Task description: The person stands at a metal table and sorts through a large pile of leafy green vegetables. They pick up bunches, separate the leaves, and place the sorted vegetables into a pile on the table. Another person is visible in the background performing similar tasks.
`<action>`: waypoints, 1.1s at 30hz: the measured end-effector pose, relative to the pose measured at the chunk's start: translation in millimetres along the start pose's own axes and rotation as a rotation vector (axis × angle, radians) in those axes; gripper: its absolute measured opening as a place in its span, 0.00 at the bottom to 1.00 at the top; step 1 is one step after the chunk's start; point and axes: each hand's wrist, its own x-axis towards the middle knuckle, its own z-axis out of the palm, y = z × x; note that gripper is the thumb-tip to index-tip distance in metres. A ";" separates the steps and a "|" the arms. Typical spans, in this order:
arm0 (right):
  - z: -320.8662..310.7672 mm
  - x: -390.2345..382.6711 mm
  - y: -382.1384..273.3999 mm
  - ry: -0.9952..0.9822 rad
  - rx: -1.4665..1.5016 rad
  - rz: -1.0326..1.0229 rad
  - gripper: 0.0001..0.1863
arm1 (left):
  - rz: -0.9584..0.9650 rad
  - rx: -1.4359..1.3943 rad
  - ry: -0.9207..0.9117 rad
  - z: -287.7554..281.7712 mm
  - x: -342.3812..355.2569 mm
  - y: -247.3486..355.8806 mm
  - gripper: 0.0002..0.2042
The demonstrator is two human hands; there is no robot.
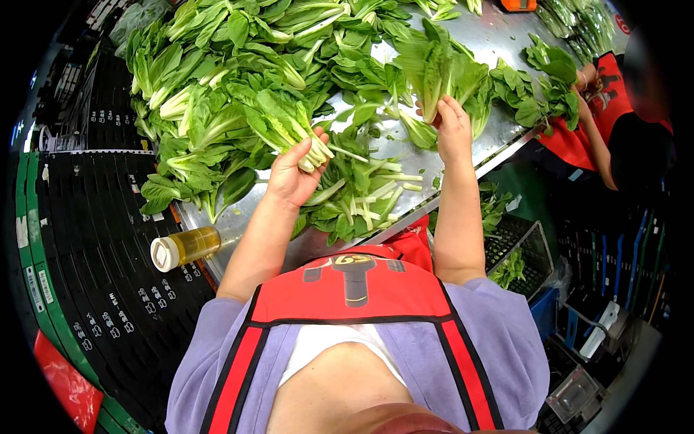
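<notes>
My left hand (298,172) is closed around the pale stem ends of a bunch of bok choy (278,121), its leaves pointing up and left. My right hand (453,124) has its fingers wrapped over the base of a broad-leaved head of greens (434,69), which looks like lettuce; part of the grip is hidden behind the fingers. Between the hands lies a pile of loose leaves and cut stems (361,195) on the metal table (499,137). A large heap of bok choy (210,79) covers the table's far left.
A bottle of yellow liquid with a white cap (184,247) lies left of my left forearm. Stacked black crates (94,239) stand at left. At right are a co-worker's arm (594,137), more greens (538,94) and a black crate (531,249) below the table edge.
</notes>
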 end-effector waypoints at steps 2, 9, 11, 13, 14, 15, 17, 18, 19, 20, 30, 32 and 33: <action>-2.2 8.8 7.5 -0.002 0.122 0.164 0.11 | -0.008 0.011 -0.004 5.1 -0.1 -3.8 0.19; 40.2 -21.6 13.9 -0.098 0.565 0.173 0.11 | 0.026 0.032 0.064 7.3 -5.1 -5.0 0.20; 62.5 -40.5 7.3 -0.157 0.600 0.154 0.13 | 0.080 0.064 0.074 9.9 -6.3 -5.4 0.20; 80.9 -56.1 11.5 -0.104 0.229 -0.073 0.15 | 0.161 0.124 0.054 16.4 -6.2 -9.1 0.21; 94.9 -71.2 -2.2 -0.085 0.083 -0.105 0.17 | 0.172 0.100 0.027 19.6 -4.8 -10.8 0.20; 99.7 -77.7 8.8 -0.123 -0.068 -0.207 0.19 | 0.182 0.075 -0.001 23.4 -4.2 -12.5 0.19; 111.4 -93.6 -1.3 -0.226 -0.639 -0.614 0.21 | 0.148 0.066 -0.063 32.1 -4.6 -12.1 0.18; 116.9 -102.4 -2.1 -0.277 -0.658 -0.640 0.22 | 0.129 0.047 -0.046 31.5 -4.8 -11.0 0.18; 118.0 -106.9 -1.1 -0.289 -0.644 -0.687 0.20 | 0.108 0.027 -0.031 32.4 -6.9 -9.0 0.18; 118.8 -110.4 -1.7 -0.293 -0.551 -0.632 0.19 | 0.120 0.025 -0.048 28.3 -7.7 -6.5 0.18; 114.1 -97.8 6.3 -0.248 -0.468 -0.296 0.10 | 0.113 0.053 -0.098 27.4 -12.2 -3.8 0.18; 114.2 -99.6 0.9 -0.263 -0.457 -0.298 0.10 | 0.086 0.093 -0.102 22.6 -11.6 -1.8 0.18; 114.1 -100.7 -1.3 -0.279 -0.445 -0.302 0.10 | 0.060 0.133 -0.108 19.9 -10.7 -0.9 0.19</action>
